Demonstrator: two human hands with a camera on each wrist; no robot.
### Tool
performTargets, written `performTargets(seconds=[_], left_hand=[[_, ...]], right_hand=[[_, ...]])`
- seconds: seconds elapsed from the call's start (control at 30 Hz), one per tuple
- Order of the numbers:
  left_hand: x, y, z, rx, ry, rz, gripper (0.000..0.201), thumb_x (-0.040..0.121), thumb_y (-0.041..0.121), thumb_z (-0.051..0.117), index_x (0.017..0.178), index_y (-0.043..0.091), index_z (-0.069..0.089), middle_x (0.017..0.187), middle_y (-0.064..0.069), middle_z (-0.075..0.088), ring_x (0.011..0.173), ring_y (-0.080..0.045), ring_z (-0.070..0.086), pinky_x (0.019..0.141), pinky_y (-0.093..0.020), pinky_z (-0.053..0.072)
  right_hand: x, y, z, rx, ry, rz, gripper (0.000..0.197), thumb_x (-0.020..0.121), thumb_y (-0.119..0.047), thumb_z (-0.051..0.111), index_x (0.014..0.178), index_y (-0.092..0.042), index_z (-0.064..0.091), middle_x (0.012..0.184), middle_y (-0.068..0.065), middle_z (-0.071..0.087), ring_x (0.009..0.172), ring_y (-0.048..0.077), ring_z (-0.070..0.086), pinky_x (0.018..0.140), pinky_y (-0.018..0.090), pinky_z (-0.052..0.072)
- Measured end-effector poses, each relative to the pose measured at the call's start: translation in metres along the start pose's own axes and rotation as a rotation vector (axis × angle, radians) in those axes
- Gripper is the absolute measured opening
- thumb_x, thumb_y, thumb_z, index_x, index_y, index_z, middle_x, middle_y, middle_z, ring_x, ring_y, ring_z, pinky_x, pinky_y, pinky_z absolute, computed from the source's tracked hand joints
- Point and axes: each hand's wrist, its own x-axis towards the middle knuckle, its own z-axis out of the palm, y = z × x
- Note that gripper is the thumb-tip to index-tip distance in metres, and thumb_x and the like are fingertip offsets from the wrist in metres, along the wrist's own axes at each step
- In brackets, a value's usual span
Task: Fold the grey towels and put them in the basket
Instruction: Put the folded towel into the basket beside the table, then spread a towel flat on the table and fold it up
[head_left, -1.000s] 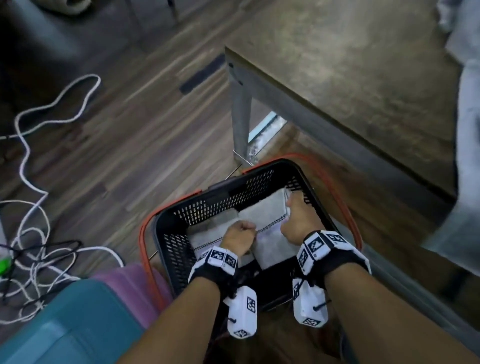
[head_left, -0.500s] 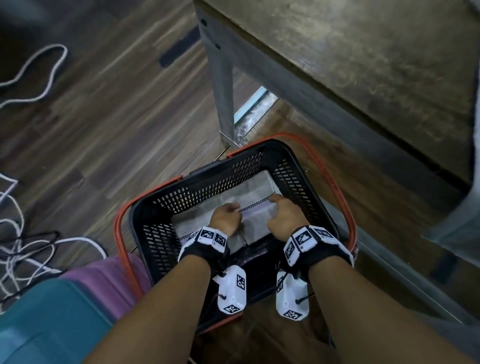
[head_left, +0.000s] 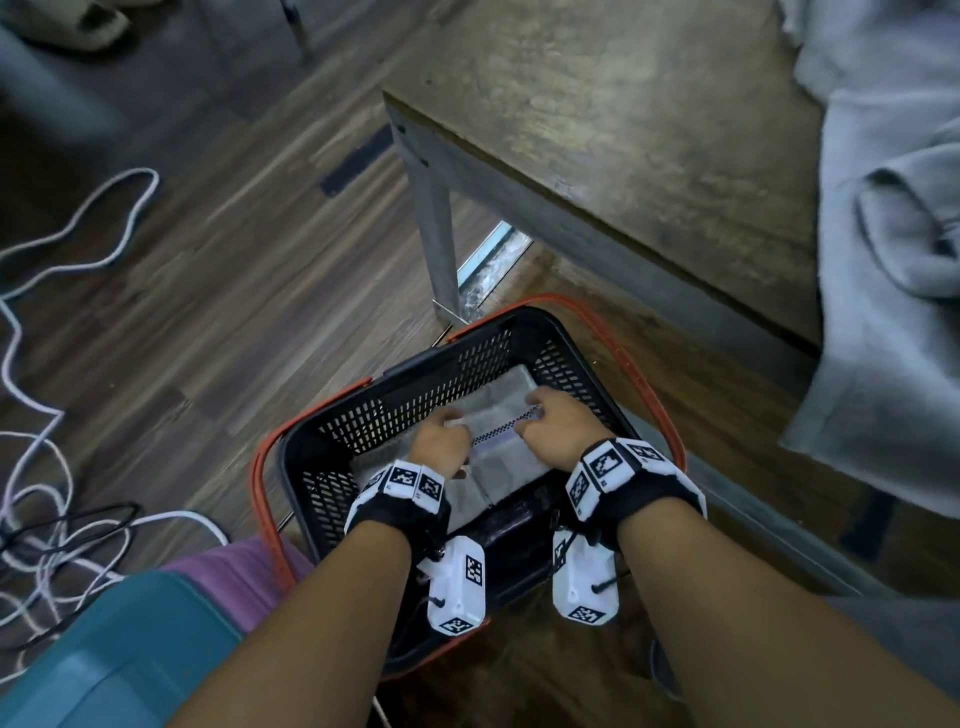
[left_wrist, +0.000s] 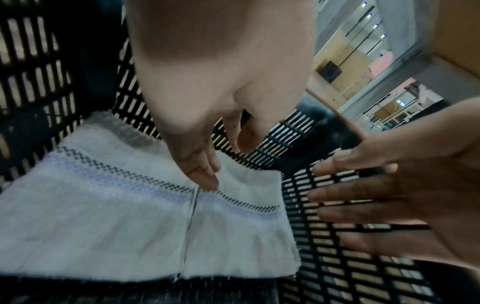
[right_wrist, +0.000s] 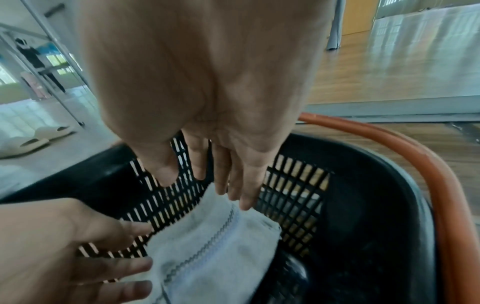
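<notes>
Both hands down inside black basket (head_left: 322, 499) on the floor, beside the table's near-left corner leg. Folded grey towel (head_left: 511, 462) flat on basket bottom, stripe band running left-right across the basket, long axis roughly the same way. Left hand (head_left: 441, 449) over towel's left part, fingers loosely curled in head view, thumb tip touching the cloth in left wrist view, nothing gripped. Right hand (head_left: 553, 428) over right part, fingers straight and apart, tips at towel's far edge against the mesh wall (right_wrist: 291, 185), nothing pinched. Placing step looks finished or nearly so; likely next: straight lift out, then reach up-right.

Remaining grey towels (head_left: 893, 260) heaped unfolded on table's right side, draping over the near edge, well apart from the basket; right hand nearer. In the way: orange handle (head_left: 636, 374) lying round the rim, table's near edge overhead to the right. White cables (head_left: 31, 395) on floor left, teal box (head_left: 104, 654) near-left, clear of that path.
</notes>
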Motion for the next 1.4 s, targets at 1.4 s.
performTargets(seconds=[1.4], left_hand=[[-0.354,0.253,0.404,1.292,-0.635,1.296,0.027,0.09,0.027,0.061,0.104,0.006,0.071,0.103,-0.015,0.07,0.078,-0.024,0.061,0.058,-0.03,0.048]], right_hand=[[-0.359,0.335,-0.288,0.112,1.074,0.175,0.016,0.088,-0.034,0.063,0.1,-0.025,0.057,0.095,-0.004,0.067,0.093,0.022,0.066,0.087,0.043,0.054]])
